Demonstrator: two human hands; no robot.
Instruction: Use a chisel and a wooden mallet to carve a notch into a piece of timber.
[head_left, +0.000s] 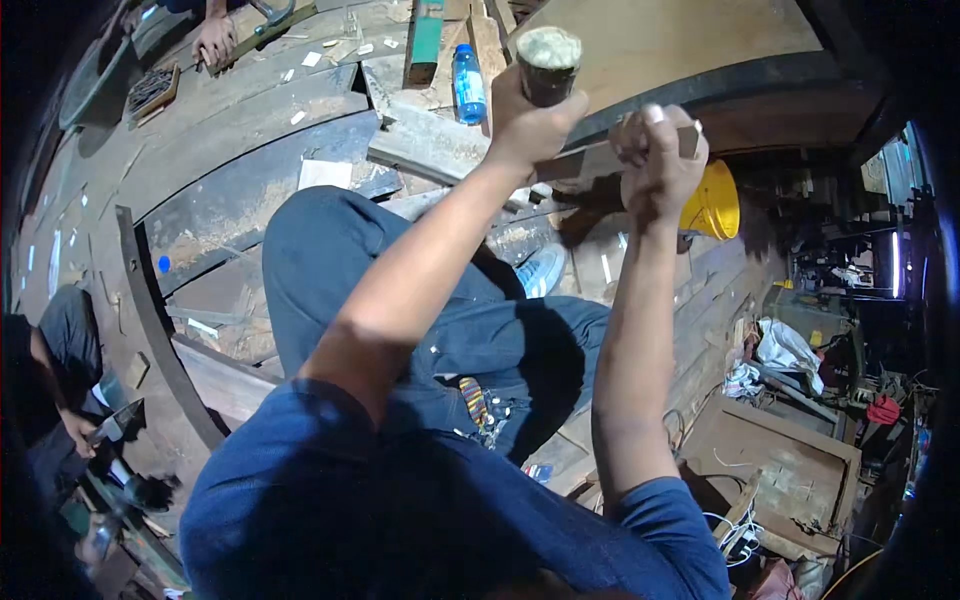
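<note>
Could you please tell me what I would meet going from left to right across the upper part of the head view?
Co-worker's hand → green beam → blue bottle → left hand, gripping a dark pale-topped object → right hand → yellow bucket.

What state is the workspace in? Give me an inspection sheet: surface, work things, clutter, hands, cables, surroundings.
Surface: worn wooden planks, strewn with pale scraps.
Job's things: dark cylinder with a pale, rough top; brown piece, mostly hidden.
Clutter: blue bottle, green beam, yellow bucket.
Hands: left hand closed around the dark cylinder; right hand curled around the brown piece.
Cables: white cable, lower right.
Surroundings: large wooden panel ahead; another person's hand, upper left.
</note>
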